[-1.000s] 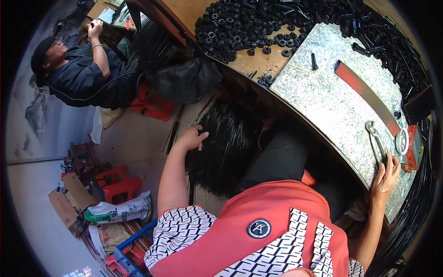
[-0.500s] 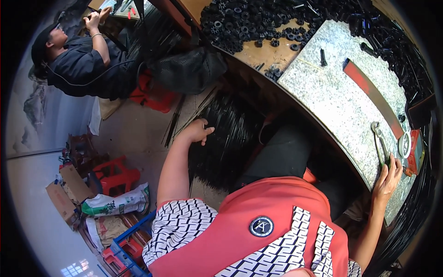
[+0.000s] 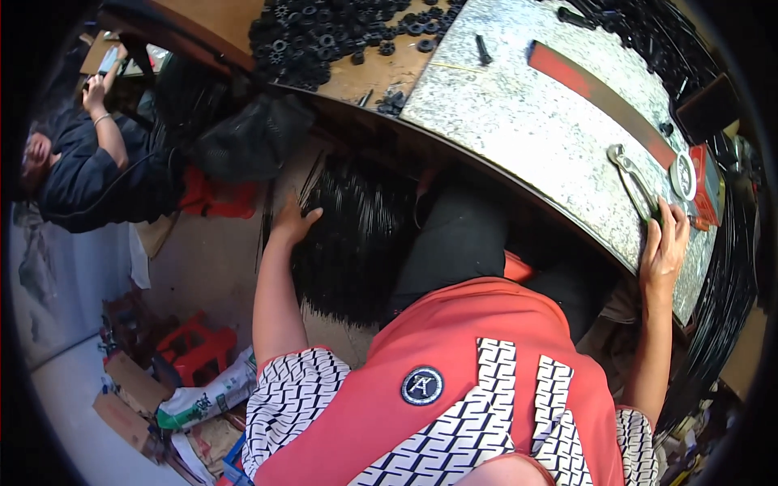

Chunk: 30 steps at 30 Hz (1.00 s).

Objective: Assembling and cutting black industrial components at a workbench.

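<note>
My left hand [image 3: 294, 219] reaches down beside a bundle of thin black strands [image 3: 348, 243] under the table's edge. Its thumb stands apart and its fingers stretch forward along the bundle's left side; whether they touch a strand is unclear. On the speckled stone slab [image 3: 494, 105], my right hand [image 3: 666, 249] rests with fingers extended. Its fingertips are at the handle ends of metal pincers [image 3: 634, 180], without a visible grip around them. Past the pincers lie a long, curved-looking red and brown strip [image 3: 604, 101] and a white ring-shaped item [image 3: 683, 176].
Black ring-shaped parts [image 3: 324, 40] cover the wooden tabletop; a black bolt-like piece [image 3: 484, 50] lies on the slab. A red box [image 3: 707, 182] stands at the right. Another person [image 3: 105, 170] sits at far left, near a black bag [image 3: 251, 138]. A red stool [image 3: 197, 348] is behind.
The whole view has shifted, moving the scene left and upward. My left hand has gone from curled fingers to stretched ones with the thumb apart. My right hand stays by the pincers.
</note>
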Each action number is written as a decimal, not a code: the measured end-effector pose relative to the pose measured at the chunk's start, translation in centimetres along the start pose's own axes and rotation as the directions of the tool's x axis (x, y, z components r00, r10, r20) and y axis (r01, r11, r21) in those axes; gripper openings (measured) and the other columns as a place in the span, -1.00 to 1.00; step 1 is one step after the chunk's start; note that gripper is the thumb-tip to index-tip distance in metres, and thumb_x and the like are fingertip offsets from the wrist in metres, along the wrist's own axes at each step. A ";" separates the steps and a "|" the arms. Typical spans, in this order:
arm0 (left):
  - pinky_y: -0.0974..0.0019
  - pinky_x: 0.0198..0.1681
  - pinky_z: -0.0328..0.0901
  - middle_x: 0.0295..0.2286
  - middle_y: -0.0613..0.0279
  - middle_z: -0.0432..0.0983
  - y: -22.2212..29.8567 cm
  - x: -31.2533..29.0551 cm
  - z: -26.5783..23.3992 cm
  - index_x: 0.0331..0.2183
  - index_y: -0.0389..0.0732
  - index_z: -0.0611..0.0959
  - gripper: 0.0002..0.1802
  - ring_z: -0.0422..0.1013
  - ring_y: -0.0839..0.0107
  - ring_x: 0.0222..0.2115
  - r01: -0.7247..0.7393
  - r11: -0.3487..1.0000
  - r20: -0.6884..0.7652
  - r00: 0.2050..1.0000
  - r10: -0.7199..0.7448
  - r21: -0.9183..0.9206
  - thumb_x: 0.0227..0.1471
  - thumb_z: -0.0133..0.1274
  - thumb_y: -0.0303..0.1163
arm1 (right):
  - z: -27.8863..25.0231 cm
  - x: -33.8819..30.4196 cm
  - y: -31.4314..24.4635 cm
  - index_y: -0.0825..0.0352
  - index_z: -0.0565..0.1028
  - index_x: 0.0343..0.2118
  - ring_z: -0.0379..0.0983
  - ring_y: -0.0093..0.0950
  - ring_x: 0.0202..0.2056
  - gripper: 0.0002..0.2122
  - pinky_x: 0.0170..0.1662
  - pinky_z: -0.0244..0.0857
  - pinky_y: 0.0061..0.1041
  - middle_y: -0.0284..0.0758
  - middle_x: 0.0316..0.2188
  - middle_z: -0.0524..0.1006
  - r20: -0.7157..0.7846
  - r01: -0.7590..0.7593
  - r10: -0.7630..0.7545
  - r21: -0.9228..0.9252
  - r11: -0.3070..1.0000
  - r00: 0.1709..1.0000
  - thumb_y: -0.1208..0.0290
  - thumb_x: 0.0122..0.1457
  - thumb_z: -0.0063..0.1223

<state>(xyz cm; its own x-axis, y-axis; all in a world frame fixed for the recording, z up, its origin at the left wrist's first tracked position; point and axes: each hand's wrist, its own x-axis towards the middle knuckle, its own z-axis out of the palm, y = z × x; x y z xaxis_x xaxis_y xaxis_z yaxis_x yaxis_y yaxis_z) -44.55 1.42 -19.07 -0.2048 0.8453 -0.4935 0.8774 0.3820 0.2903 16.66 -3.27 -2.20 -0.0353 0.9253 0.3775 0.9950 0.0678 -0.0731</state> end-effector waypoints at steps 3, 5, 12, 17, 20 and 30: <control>0.15 0.05 0.21 -0.02 -0.24 0.33 0.8 -1.0 1.2 0.18 -0.29 0.07 0.00 0.29 -0.04 0.01 0.022 0.999 0.133 0.991 -0.017 -0.035 -0.12 0.21 -0.05 | -0.2 -0.2 0.3 0.33 0.40 0.02 0.30 -0.17 -0.06 -0.69 0.03 0.17 -0.33 -0.08 -0.10 0.35 0.005 -0.022 0.022 0.008 1.000 1.000 0.47 0.21 -0.12; 0.16 0.00 0.27 -0.11 -0.17 0.43 1.5 -2.0 2.2 0.18 -0.23 0.11 -0.07 0.36 -0.02 -0.06 0.025 0.999 0.225 0.974 -0.032 0.034 -0.09 0.20 -0.09 | -0.2 -0.4 0.6 0.32 0.39 0.02 0.29 -0.18 -0.05 -0.69 0.04 0.16 -0.33 -0.08 -0.10 0.35 -0.004 -0.021 0.021 0.020 1.000 1.000 0.46 0.22 -0.13; 0.16 0.00 0.28 -0.11 -0.16 0.44 2.1 -3.6 5.6 0.17 -0.25 0.16 -0.09 0.37 0.00 -0.07 -0.044 0.996 0.310 0.951 0.016 0.083 -0.11 0.21 -0.11 | 0.0 -0.2 0.6 0.32 0.40 0.02 0.30 -0.18 -0.06 -0.70 0.03 0.17 -0.33 -0.08 -0.11 0.35 -0.014 -0.017 0.017 0.055 0.998 1.000 0.45 0.22 -0.14; 0.16 0.04 0.24 -0.07 -0.18 0.39 4.0 -4.4 5.7 0.17 -0.25 0.16 -0.14 0.33 0.00 -0.02 -0.042 0.995 0.365 0.931 0.007 0.089 -0.06 0.17 -0.12 | 0.1 -0.5 0.8 0.31 0.40 0.02 0.30 -0.18 -0.06 -0.70 0.01 0.19 -0.34 -0.07 -0.11 0.35 -0.034 -0.022 0.024 0.049 0.999 0.999 0.44 0.23 -0.15; 0.16 0.06 0.23 -0.06 -0.18 0.38 4.7 -4.8 5.5 0.16 -0.25 0.18 -0.15 0.31 0.00 0.00 -0.066 0.992 0.370 0.929 0.021 0.110 -0.07 0.17 -0.13 | 0.1 -0.4 0.6 0.31 0.40 0.02 0.31 -0.17 -0.06 -0.70 0.01 0.19 -0.33 -0.07 -0.11 0.35 -0.051 -0.026 0.029 0.071 0.997 0.998 0.44 0.23 -0.15; 0.12 0.02 0.25 -0.08 -0.17 0.40 9.2 -6.7 3.7 0.13 -0.27 0.22 -0.21 0.32 -0.01 -0.02 -0.211 0.957 0.300 0.943 0.146 0.200 -0.06 0.16 -0.16 | 0.0 -1.4 1.5 0.35 0.38 0.03 0.29 -0.17 -0.05 -0.68 0.05 0.14 -0.33 -0.05 -0.10 0.34 -0.110 -0.014 0.027 0.112 0.994 0.994 0.48 0.21 -0.16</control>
<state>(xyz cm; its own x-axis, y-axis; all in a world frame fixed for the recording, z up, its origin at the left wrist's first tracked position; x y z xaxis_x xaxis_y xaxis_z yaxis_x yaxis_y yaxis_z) -33.53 -2.13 -16.12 0.0650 0.7404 -0.6690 0.9694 0.1123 0.2185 18.16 -4.43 -2.81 0.0018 0.8801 0.4748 0.9788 0.0957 -0.1811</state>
